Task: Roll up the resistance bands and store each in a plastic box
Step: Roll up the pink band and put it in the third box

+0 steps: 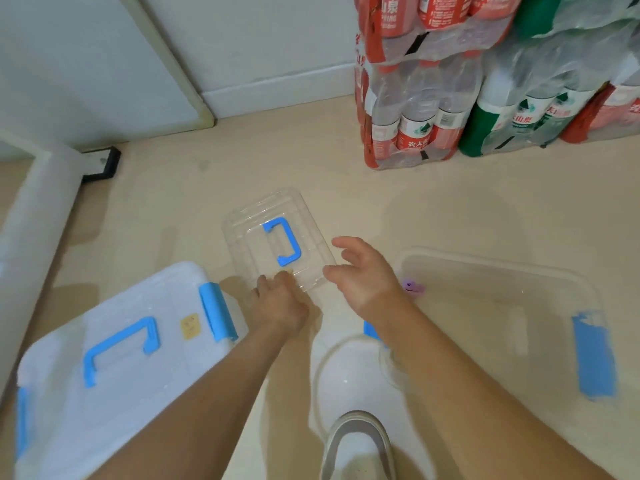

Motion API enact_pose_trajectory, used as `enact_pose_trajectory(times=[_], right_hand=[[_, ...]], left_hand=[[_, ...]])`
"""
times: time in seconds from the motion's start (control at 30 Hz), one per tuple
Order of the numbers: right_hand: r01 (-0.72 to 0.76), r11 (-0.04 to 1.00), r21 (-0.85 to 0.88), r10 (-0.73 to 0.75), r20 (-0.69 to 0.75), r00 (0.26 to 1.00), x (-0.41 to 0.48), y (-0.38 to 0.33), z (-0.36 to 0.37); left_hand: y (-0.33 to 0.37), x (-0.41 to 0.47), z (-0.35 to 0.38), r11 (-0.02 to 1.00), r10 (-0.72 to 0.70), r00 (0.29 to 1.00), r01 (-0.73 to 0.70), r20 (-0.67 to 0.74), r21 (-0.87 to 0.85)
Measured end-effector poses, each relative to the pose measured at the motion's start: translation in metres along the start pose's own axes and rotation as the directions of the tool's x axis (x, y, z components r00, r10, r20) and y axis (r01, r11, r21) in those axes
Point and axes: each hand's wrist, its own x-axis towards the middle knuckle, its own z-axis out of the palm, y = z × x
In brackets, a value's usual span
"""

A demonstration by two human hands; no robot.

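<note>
Plastic box lid, clear, blue handle, lies on the floor at centre; your left hand grips its near edge. Your right hand hovers released over its right corner, near the open box

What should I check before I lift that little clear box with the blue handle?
1. Left hand holds the small clear box at its near edge: ok.
2. Right hand on it too: not ok, it hovers open over the right edge.
3. The small clear box is latched: cannot tell.
4. Big clear box open: ok.
5. Purple thing by its left wall is a rolled band: cannot tell, blurred.
</note>
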Motion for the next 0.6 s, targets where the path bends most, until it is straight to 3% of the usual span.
enact_pose_trajectory(times=[0.17,0.37,0.47,0.53,0.6], right_hand=[[-0.184,0.978,-0.100,0.190,0.059,0.980,0.048,0.013,0.023],[-0.325,0.937,-0.130,0.336,0.082,0.938,0.090,0.031,0.031],[-0.255,0.965,-0.056,0.256,0.009,0.967,0.101,0.023,0.032],[-0.088,0.996,0.009,0.089,-0.116,0.989,0.106,0.006,0.027],[0.067,0.996,-0.054,-0.077,-0.206,0.976,0.102,-0.022,0.016]], left_hand=[[0.002,0.030,-0.014,0.917,-0.312,0.947,0.320,0.072,-0.237],[-0.005,0.040,-0.011,0.817,-0.422,0.898,0.436,0.123,-0.378],[-0.002,0.035,-0.014,0.679,-0.472,0.873,0.447,0.121,-0.582],[0.006,0.029,-0.023,0.587,-0.449,0.889,0.372,0.094,-0.719],[0.017,0.016,-0.039,0.504,-0.398,0.917,0.252,0.037,-0.826]])
